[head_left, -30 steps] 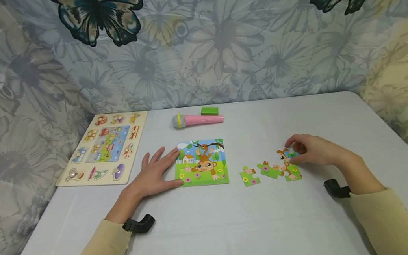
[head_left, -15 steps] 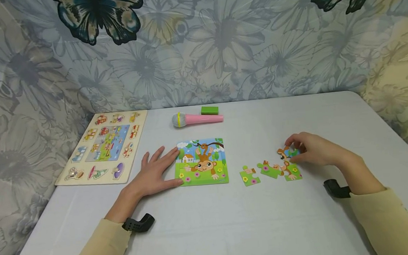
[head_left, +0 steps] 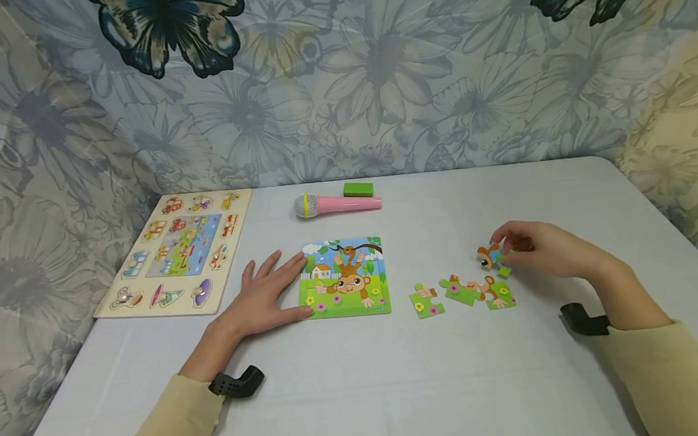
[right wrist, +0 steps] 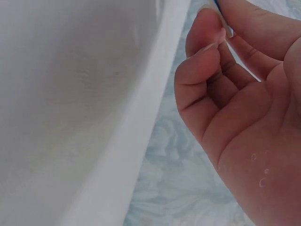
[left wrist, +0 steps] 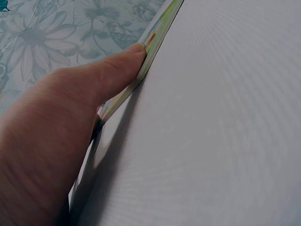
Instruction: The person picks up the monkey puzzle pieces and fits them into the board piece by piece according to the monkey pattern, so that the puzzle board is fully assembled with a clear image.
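Observation:
A square monkey puzzle (head_left: 353, 284) lies flat mid-table. My left hand (head_left: 262, 298) rests at its left side with fingers spread and straight; in the left wrist view the thumb (left wrist: 120, 70) touches the board's edge (left wrist: 155, 52). To the right, my right hand (head_left: 548, 248) pinches a puzzle piece (head_left: 487, 257) showing part of a monkey's face, tilted up above the table. Only a thin edge of that piece (right wrist: 228, 29) shows in the right wrist view. Below it lie loose pieces: a left one (head_left: 427, 302), a middle one (head_left: 459, 292) and a right one (head_left: 501, 294).
At the back stands a pink toy microphone (head_left: 348, 204) lying on its side, with a green block (head_left: 358, 189) behind it. A wooden picture board (head_left: 230, 253) lies at the table's left edge. Patterned fabric (head_left: 378, 108) hangs behind the white table (head_left: 385, 384).
My right hand has lifted the pinched puzzle piece off the table, tilted it and drawn slightly up and right, apart from the piece below. The left hand has stayed still.

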`<action>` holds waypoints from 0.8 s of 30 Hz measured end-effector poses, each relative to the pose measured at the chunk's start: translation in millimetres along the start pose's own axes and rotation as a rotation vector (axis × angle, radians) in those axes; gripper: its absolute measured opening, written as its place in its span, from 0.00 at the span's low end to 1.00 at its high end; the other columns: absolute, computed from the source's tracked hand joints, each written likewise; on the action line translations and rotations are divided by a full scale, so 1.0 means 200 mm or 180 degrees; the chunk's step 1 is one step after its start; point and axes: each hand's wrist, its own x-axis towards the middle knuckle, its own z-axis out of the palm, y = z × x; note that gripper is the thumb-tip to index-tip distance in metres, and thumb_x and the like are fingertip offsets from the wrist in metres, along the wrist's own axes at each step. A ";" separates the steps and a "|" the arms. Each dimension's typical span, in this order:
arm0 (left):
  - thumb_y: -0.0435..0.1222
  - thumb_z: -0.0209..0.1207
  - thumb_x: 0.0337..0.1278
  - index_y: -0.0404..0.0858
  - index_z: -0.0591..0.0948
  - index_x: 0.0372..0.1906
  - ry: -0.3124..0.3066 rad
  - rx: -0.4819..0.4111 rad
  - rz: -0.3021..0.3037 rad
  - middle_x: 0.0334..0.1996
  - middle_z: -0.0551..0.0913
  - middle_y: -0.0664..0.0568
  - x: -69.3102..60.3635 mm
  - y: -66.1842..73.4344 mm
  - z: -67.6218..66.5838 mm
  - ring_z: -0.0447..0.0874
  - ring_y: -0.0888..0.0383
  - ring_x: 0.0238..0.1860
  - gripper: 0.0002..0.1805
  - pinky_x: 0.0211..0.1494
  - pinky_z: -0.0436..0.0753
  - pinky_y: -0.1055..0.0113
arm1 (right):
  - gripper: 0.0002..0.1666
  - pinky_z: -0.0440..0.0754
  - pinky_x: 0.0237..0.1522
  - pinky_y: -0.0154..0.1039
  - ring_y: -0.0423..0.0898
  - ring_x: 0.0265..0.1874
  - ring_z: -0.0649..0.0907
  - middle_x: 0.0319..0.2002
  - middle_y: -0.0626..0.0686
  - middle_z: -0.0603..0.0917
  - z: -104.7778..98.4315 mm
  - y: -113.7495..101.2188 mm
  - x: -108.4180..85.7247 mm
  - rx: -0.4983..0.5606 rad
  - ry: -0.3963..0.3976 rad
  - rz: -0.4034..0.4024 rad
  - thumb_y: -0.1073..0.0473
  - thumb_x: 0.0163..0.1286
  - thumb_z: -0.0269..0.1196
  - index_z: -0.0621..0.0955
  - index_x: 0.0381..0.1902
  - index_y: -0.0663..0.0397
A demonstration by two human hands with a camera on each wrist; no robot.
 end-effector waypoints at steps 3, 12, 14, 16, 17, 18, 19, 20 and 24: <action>0.66 0.61 0.55 0.47 0.60 0.80 0.0005 -0.0008 0.0002 0.79 0.55 0.59 0.00 0.00 0.00 0.40 0.45 0.80 0.52 0.71 0.32 0.32 | 0.14 0.76 0.37 0.35 0.43 0.35 0.77 0.35 0.49 0.79 0.00 -0.01 0.00 0.0061 0.0010 -0.0062 0.64 0.69 0.67 0.81 0.52 0.56; 0.66 0.61 0.55 0.48 0.59 0.80 -0.0010 -0.0017 -0.0007 0.79 0.55 0.60 0.00 0.00 0.00 0.40 0.45 0.80 0.52 0.71 0.32 0.33 | 0.13 0.75 0.36 0.35 0.44 0.35 0.76 0.34 0.48 0.78 0.02 -0.08 0.02 0.0163 -0.0062 -0.0168 0.62 0.71 0.66 0.81 0.52 0.53; 0.66 0.61 0.55 0.48 0.59 0.80 -0.0004 -0.0018 -0.0007 0.79 0.55 0.60 0.00 0.00 0.00 0.40 0.45 0.80 0.52 0.71 0.32 0.33 | 0.12 0.75 0.36 0.35 0.44 0.35 0.76 0.34 0.48 0.78 0.02 -0.11 0.03 0.0161 -0.0090 -0.0204 0.64 0.71 0.66 0.81 0.52 0.53; 0.66 0.61 0.55 0.47 0.59 0.80 -0.0005 -0.0021 -0.0007 0.79 0.55 0.60 0.00 0.00 0.00 0.40 0.45 0.80 0.52 0.71 0.32 0.33 | 0.12 0.75 0.36 0.35 0.45 0.34 0.76 0.33 0.48 0.78 0.03 -0.14 0.06 0.0169 -0.0119 -0.0255 0.65 0.71 0.65 0.81 0.51 0.53; 0.66 0.61 0.55 0.47 0.59 0.80 -0.0010 -0.0016 -0.0009 0.79 0.54 0.60 0.00 0.00 0.00 0.40 0.45 0.80 0.52 0.71 0.32 0.33 | 0.12 0.75 0.36 0.35 0.45 0.34 0.76 0.33 0.48 0.77 0.04 -0.15 0.07 0.0175 -0.0134 -0.0288 0.65 0.71 0.65 0.81 0.51 0.53; 0.66 0.61 0.55 0.47 0.59 0.80 -0.0013 -0.0017 -0.0009 0.79 0.54 0.60 0.00 0.00 0.00 0.40 0.45 0.80 0.52 0.71 0.32 0.33 | 0.12 0.75 0.35 0.35 0.45 0.34 0.76 0.33 0.48 0.77 0.05 -0.17 0.08 0.0177 -0.0150 -0.0332 0.65 0.71 0.65 0.81 0.50 0.52; 0.66 0.61 0.55 0.47 0.59 0.80 -0.0016 -0.0013 -0.0011 0.79 0.54 0.60 0.00 0.00 0.00 0.40 0.45 0.80 0.52 0.71 0.32 0.33 | 0.11 0.75 0.35 0.35 0.45 0.33 0.76 0.32 0.47 0.77 0.05 -0.18 0.10 0.0187 -0.0163 -0.0377 0.65 0.71 0.66 0.81 0.50 0.52; 0.66 0.61 0.55 0.47 0.59 0.80 -0.0018 -0.0008 -0.0013 0.79 0.54 0.60 0.00 0.00 0.00 0.40 0.45 0.80 0.52 0.71 0.32 0.33 | 0.11 0.74 0.35 0.35 0.45 0.33 0.75 0.32 0.47 0.76 0.06 -0.20 0.11 0.0195 -0.0184 -0.0429 0.65 0.70 0.66 0.81 0.50 0.51; 0.66 0.61 0.55 0.47 0.60 0.80 -0.0015 -0.0009 -0.0015 0.79 0.55 0.60 0.00 0.00 0.00 0.40 0.45 0.80 0.52 0.71 0.32 0.33 | 0.11 0.73 0.33 0.36 0.45 0.31 0.74 0.30 0.47 0.75 0.10 -0.26 0.18 0.0246 -0.0291 -0.0563 0.64 0.71 0.66 0.81 0.49 0.50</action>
